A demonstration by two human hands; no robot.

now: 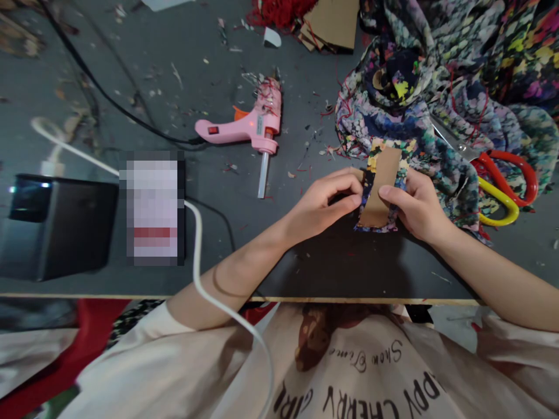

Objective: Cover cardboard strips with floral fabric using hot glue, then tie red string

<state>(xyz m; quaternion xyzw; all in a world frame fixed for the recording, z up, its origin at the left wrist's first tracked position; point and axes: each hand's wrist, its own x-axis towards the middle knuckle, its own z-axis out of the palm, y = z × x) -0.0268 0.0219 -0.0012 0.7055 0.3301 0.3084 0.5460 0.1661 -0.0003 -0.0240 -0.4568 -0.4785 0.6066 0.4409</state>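
Observation:
Between my hands is a piece of cardboard (381, 195) with floral fabric (367, 195) folded over its edges, held above the table's near edge. My right hand (421, 203) grips it from the right, thumb lying on the bare cardboard and fingers behind. My left hand (332, 198) closes on the left side, its thumb and fingertips at the fabric edge. Just beyond my right hand lie scissors (509, 180) with red and yellow handles, their blades partly on crumpled floral cloth (402, 110). A pink glue gun (244, 128) with a clear glue stick (263, 174) rests beyond my left hand.
Cardboard pieces (334, 26) and red thread (279, 11) lie at the back. On the left stand a dark box-shaped device (61, 227) and a blurred phone (152, 209). A white cable (196, 250) crosses my left forearm. Thread scraps litter the table (152, 64).

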